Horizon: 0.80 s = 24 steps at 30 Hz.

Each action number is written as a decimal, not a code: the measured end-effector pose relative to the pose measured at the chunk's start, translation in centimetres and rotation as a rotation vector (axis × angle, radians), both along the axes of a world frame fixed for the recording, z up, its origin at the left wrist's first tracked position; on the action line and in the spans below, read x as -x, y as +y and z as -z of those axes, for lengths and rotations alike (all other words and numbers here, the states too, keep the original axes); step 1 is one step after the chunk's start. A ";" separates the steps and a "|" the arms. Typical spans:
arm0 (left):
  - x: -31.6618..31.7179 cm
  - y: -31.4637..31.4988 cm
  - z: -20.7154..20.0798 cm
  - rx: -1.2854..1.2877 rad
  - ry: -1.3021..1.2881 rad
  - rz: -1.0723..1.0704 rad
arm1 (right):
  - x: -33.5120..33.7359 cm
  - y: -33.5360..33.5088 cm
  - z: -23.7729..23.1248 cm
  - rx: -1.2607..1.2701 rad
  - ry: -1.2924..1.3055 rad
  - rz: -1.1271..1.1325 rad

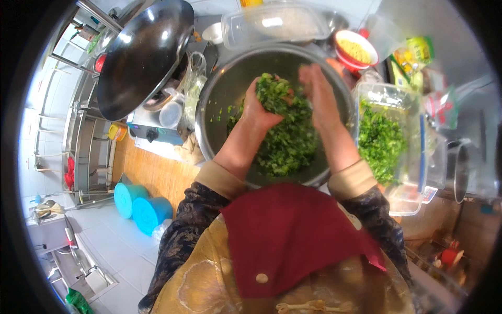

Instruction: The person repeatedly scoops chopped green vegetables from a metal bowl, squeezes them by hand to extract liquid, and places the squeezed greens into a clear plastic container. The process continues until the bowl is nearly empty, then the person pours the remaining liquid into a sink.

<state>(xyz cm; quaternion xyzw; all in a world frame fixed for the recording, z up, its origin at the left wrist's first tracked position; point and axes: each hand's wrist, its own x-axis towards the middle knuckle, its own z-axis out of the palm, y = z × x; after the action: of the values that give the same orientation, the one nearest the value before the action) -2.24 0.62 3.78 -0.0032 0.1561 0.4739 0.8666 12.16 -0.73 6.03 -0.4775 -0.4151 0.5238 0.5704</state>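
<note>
Before me is a large metal bowl [209,133] with chopped green vegetables [285,149] heaped in its middle. My left hand [255,112] cups a clump of the wet-looking greens above the heap, thumb across its near side. Opposite it, my right hand [321,97] is raised over the bowl's right side, fingers stretched out and smeared by motion at the tips. Nothing shows in its grip. A few green bits cling to the bowl's inner left wall.
A clear plastic container [418,141] of chopped greens stands at the bowl's right. Behind are a lidded clear box [272,23] and a red-and-white bowl [357,49] of yellow bits. A black wok [144,57] tilts at the left. Blue buckets [151,213] stand lower left.
</note>
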 end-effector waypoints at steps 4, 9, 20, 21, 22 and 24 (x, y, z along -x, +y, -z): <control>-1.1 -0.1 -1.9 0.076 -0.086 -0.128 | 2.2 -2.2 6.0 0.713 1.148 -0.176; -2.2 -1.4 -1.0 0.079 0.040 -0.164 | 3.5 -0.7 -0.4 0.350 0.868 0.149; -1.5 -4.1 -3.3 -0.212 0.429 -0.161 | 3.8 -1.6 -1.2 -0.790 -0.869 0.181; -1.8 -4.2 -5.0 -0.081 0.433 -0.142 | 3.7 -1.7 -2.2 -0.839 -0.867 0.207; -1.9 -4.2 -5.5 -0.095 0.423 -0.156 | 3.8 -1.6 -2.3 -0.815 -0.773 0.112; -1.6 -4.1 -5.8 -0.113 0.403 -0.185 | 3.9 -1.7 -2.4 -0.757 -0.577 -0.078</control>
<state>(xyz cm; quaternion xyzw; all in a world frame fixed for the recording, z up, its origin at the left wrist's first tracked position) -0.60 -3.44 9.54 0.1257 0.2981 0.5506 0.7695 8.27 -2.45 8.39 -0.3462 -0.7358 0.2028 0.5455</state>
